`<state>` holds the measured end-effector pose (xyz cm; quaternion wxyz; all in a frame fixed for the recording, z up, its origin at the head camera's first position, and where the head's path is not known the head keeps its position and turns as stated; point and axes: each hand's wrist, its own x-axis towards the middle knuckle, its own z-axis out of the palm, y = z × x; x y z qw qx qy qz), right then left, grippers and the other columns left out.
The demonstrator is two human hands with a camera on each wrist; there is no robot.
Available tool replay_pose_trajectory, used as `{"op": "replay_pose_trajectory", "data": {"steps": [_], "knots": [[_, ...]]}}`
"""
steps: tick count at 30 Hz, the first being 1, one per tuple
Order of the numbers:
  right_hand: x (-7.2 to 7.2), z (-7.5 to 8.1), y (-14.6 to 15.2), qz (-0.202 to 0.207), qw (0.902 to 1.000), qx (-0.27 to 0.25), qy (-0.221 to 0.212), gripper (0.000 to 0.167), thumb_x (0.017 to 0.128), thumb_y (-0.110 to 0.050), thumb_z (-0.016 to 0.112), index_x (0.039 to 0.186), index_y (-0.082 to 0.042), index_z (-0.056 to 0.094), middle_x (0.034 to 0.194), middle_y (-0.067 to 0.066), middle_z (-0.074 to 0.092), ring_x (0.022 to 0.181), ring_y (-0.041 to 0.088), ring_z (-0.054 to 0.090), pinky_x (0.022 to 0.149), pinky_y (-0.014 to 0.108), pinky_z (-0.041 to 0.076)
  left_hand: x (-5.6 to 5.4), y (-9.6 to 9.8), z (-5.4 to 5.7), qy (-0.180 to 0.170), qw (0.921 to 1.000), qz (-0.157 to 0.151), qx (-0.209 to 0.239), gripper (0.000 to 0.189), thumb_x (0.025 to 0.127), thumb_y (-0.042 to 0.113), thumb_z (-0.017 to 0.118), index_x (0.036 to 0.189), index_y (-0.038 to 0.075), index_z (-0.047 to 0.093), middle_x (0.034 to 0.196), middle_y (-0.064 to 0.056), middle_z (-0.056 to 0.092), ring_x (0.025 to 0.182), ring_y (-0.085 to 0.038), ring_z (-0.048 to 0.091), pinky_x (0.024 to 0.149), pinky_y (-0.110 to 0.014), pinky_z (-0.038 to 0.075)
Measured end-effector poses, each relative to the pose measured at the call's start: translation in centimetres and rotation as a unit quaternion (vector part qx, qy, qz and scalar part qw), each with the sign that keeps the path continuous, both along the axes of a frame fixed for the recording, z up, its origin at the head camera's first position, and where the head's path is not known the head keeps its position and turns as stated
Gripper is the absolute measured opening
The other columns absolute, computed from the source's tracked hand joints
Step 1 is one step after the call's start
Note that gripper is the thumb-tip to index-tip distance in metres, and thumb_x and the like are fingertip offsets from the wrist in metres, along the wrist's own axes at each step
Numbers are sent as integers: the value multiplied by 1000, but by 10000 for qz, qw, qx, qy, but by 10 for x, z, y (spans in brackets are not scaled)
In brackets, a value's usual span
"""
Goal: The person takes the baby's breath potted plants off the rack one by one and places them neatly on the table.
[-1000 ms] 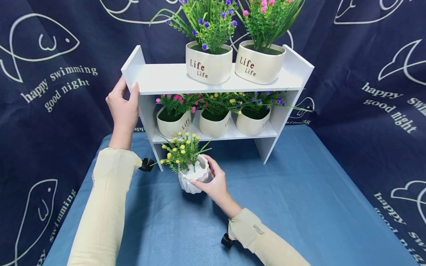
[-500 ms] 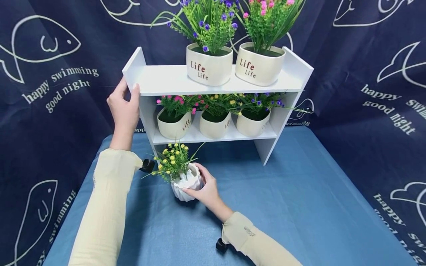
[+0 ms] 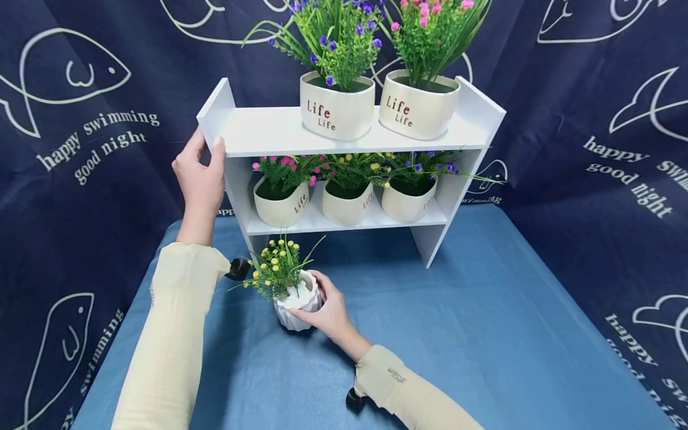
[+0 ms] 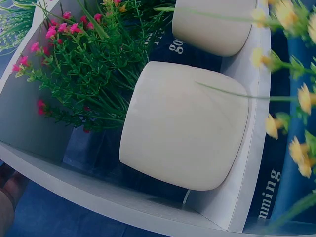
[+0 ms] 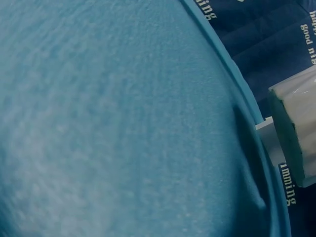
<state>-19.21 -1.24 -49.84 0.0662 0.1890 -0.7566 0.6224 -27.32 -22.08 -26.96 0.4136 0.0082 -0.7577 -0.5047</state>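
Note:
My right hand (image 3: 329, 315) grips a small white ribbed flowerpot (image 3: 292, 315) holding a sprig of yellow flowers (image 3: 275, 266), thumb at its near side and fingers at the far side. Whether the pot's base touches the table cannot be told. My left hand (image 3: 197, 179) holds the left side panel of a white two-tier shelf (image 3: 263, 128), just below the upper board. That hand barely enters the left wrist view at its left edge. On the upper board stand a purple-flowered pot (image 3: 337, 113) and a pink-flowered pot (image 3: 419, 110). Three cream pots, including a pink-flowered one (image 3: 282, 206), fill the lower board.
A blue cloth (image 3: 457, 334) covers the table in front of the shelf. Behind it hangs a dark blue curtain (image 3: 570, 197) with white fish prints. At the right edge of the right wrist view is a whitish block (image 5: 301, 118) with a green side.
My right hand has moved left and toward me with the white flowerpot, slowing in the last half second. The left hand keeps its hold on the shelf panel.

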Motion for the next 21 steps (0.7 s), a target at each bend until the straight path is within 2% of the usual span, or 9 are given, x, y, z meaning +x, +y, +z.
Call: {"op": "replay_pose_trajectory", "data": {"steps": [6, 13, 21], "knots": [[0, -4, -4, -169, 9993, 327, -50, 80, 62, -18, 90, 132, -5, 54, 125, 13, 64, 114, 28, 62, 99, 32, 49, 1, 0, 0, 13, 10000, -43, 14, 39, 93, 20, 58, 133, 17, 61, 133, -5, 62, 125, -11, 57, 108, -25, 41], [1, -6, -7, -169, 9981, 581, -89, 79, 62, -20, 90, 131, -5, 54, 124, 10, 65, 113, 25, 61, 97, 34, 49, 0, 0, 0, -13, 10000, -30, 5, 39, 94, 20, 58, 133, 16, 61, 133, -5, 62, 126, -11, 57, 108, -25, 41], [0, -9, -9, 61, 9989, 415, -213, 79, 63, -18, 90, 130, -5, 51, 124, 13, 62, 115, 26, 59, 102, 32, 46, 0, 0, 0, 62, 10000, 18, -64, 40, 93, 18, 58, 132, 12, 61, 132, -7, 63, 124, -11, 58, 107, -24, 41]]}}
